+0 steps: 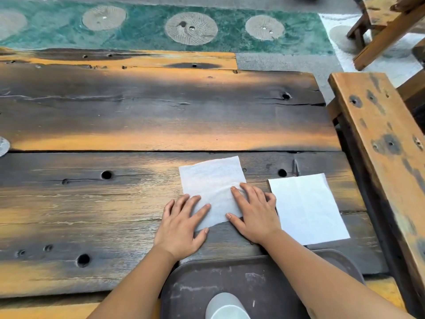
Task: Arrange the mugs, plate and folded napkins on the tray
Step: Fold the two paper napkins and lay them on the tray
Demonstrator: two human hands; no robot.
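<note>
Nearest the camera, a pale grey mug (226, 306) stands on a dark brown tray (264, 282), cut off by the lower edge of the view so that its handle cannot be made out. Both bare forearms reach forward over the tray, which sits at the near edge of a weathered plank table (138, 116). Left hand (182, 226) lies palm down with fingers spread and nearly straight, the fingertips resting on the near left part of a thin white napkin (212, 189); it grips nothing, only presses flat. Right hand (253, 215) is likewise flat and open, fingers slightly fanned, covering the napkin's near right corner and edge. That napkin lies just beyond the tray, roughly square and turned a little so its sides run at a slant to the table's planks, its far corners pointing away and to the right. A second white napkin (308, 208), brighter and creased down the middle, lies just beside the right hand, apart from the first one, its long axis running from the far side toward the near right, tilted the same way. To the right, a wooden bench (377, 143) runs alongside the table.
</note>
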